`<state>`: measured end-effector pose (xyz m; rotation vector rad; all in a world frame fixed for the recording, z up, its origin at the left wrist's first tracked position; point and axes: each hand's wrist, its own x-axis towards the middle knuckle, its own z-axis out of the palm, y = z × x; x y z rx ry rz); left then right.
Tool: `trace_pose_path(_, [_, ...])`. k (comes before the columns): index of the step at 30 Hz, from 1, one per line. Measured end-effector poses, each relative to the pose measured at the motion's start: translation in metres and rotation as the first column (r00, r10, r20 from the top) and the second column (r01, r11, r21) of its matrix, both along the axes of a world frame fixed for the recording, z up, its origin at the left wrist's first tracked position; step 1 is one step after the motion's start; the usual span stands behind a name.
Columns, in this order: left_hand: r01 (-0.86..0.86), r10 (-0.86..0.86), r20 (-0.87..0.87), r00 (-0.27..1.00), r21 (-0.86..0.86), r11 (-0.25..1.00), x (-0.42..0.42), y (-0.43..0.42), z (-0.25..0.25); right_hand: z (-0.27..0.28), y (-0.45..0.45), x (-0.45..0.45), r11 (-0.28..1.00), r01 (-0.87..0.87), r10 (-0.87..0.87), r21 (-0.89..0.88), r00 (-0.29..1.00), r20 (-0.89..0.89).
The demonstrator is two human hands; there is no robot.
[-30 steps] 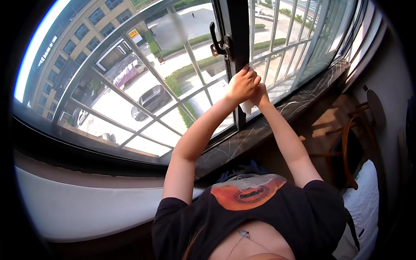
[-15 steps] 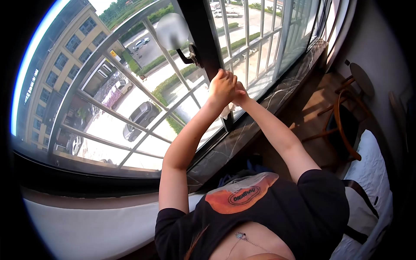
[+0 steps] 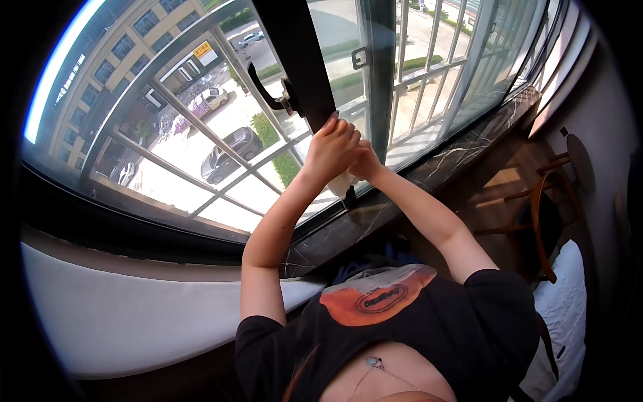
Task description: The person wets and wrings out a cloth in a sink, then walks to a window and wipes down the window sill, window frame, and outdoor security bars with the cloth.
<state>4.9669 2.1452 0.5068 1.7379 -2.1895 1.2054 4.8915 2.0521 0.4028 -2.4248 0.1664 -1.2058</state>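
1. Head view, hands: The bare left hand [image 3: 333,149] and bare right hand [image 3: 364,163] were together, touching, low on a broad, straight black window post [image 3: 295,53]. Two were counted, both with forearms stretched forward.

2. The left hand was nearly closed, its bent fingers over the post's edge; the right curled beside it, fingers partly hidden. Both appeared closed on one crumpled white cloth [image 3: 339,184], perhaps tissue, though how much each held could not be told.

3. The cloth bulged below the knuckles, beside the post and above the sill, likely bunched there so that both palms could keep it against the narrow edge.

4. One curved black metal handle [image 3: 262,88] stood above the hands, probably mounted there for easy reach. One grey rectangular latch [image 3: 360,58] sat farther right.

5. Silvery metal bars [image 3: 181,107], too many to count surely, crossed outside the glass, presumably as a guard. Beyond were at least four vehicles, one a dark car [image 3: 231,155].

6. One white-veined dark marble sill [image 3: 309,249] ran beneath, seemingly to finish the window's lower edge. One curved brown wooden chair [image 3: 538,208] stood to the right, well apart from the hands.
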Motion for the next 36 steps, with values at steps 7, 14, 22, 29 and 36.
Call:
trace_pose_path(7, [-0.076,0.072,-0.058,0.996,-0.072,0.995,0.031,0.069,-0.005,-0.013,0.059,0.046,0.989,-0.144,0.144,0.039,0.989,-0.014])
trace_pose_path(14, [-0.166,0.157,-0.065,0.985,-0.146,0.975,0.064,0.135,-0.008,-0.001,0.124,0.080,0.969,-0.234,0.234,0.077,0.972,0.008])
trace_pose_path(22, [-0.277,0.274,-0.045,0.961,-0.196,0.941,0.089,0.206,-0.009,0.003,0.186,0.115,0.948,-0.311,0.314,0.067,0.949,-0.030])
trace_pose_path(29, [-0.389,0.383,-0.075,0.921,-0.250,0.886,0.104,0.252,-0.014,0.003,0.232,0.141,0.915,-0.399,0.402,0.054,0.909,-0.107])
trace_pose_path(36, [-0.481,0.471,-0.107,0.876,-0.292,0.827,0.117,0.288,-0.016,0.006,0.271,0.164,0.873,-0.487,0.484,0.026,0.859,-0.169])
